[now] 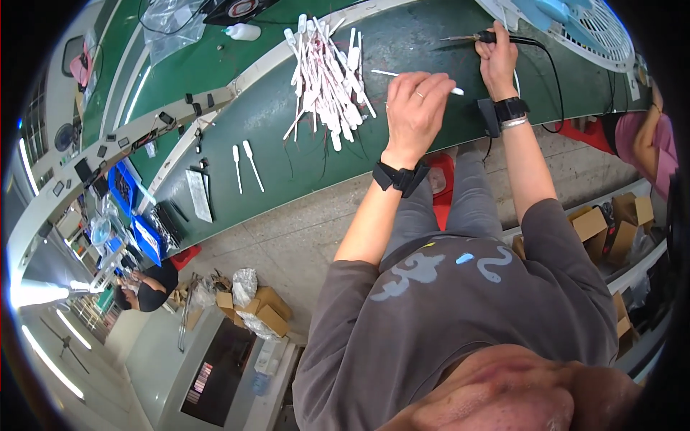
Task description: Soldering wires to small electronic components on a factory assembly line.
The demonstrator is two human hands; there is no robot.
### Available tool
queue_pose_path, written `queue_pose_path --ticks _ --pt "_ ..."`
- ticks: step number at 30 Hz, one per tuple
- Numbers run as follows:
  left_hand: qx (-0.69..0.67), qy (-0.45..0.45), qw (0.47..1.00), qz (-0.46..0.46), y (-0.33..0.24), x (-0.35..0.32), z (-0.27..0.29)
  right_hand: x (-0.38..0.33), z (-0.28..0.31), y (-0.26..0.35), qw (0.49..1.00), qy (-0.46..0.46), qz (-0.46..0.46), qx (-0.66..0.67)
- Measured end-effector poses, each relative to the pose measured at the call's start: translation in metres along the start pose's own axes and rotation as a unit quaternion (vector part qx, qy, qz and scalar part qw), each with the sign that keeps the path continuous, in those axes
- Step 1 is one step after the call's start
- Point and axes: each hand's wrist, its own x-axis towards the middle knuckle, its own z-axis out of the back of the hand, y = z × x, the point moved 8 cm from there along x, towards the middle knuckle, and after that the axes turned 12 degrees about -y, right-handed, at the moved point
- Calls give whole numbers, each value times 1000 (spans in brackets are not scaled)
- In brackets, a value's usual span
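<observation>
My left hand [415, 111] is closed around a slim white plastic stick [458, 91], whose wider end sticks out at the right of the fingers and whose thin end shows at the left. To the right, my right hand [497, 63] grips a soldering iron [477, 36] by its dark handle. Its metal tip points left, above the bench and apart from the stick. A heaped pile of similar white sticks [327, 86], with thin dark red wires among them, lies left of my left hand. Two more sticks, one white stick [236, 167] and another [252, 164], lie farther left.
The green bench [273, 194] bears a blue and white fan [575, 32] at the right and a white bottle [243, 31] at the back. The iron's black cable [559, 79] curves down at the right. Other people [154, 284] sit at left and right. Cardboard boxes [266, 312] stand below.
</observation>
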Motion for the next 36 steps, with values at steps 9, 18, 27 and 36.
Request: queue_pose_path --ticks 9,18,27,36 --pt "-98 -105 989 30 -26 28 80 7 -2 -3 1000 12 3 -7" --pt "22 -260 884 388 88 6 248 12 3 -4 999 22 -12 -20" --pt "381 -102 839 375 267 -134 308 6 -5 -7 999 21 -23 -10" --pt "443 -146 838 284 245 -124 297 0 -7 -5 999 28 -17 -17"
